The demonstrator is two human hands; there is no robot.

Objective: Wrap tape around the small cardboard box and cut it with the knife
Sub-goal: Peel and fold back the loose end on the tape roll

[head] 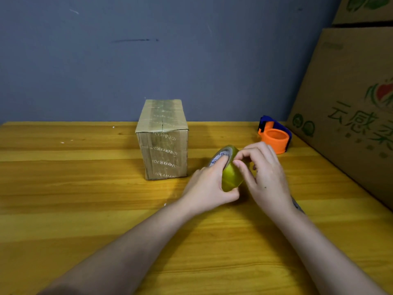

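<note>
Hands number two, both working on one roll of tape held just above the worktop, right of the small cardboard box. The left hand has its grip around the roll from the near side, a finger lying across the printed core and the thumb under the rim. The right hand has its fingers curled onto the roll's outer band, the fingertips pinching at the tape surface; whether a loose end is lifted cannot be made out. One small cardboard box stands upright near the back edge, apart from the hands, with shiny tape already over its top seam and faint printed lettering on its front. One orange and blue tape dispenser sits behind the right hand, near the wall. Two large printed cartons are stacked at the right, both cut off by the frame edge.
</note>
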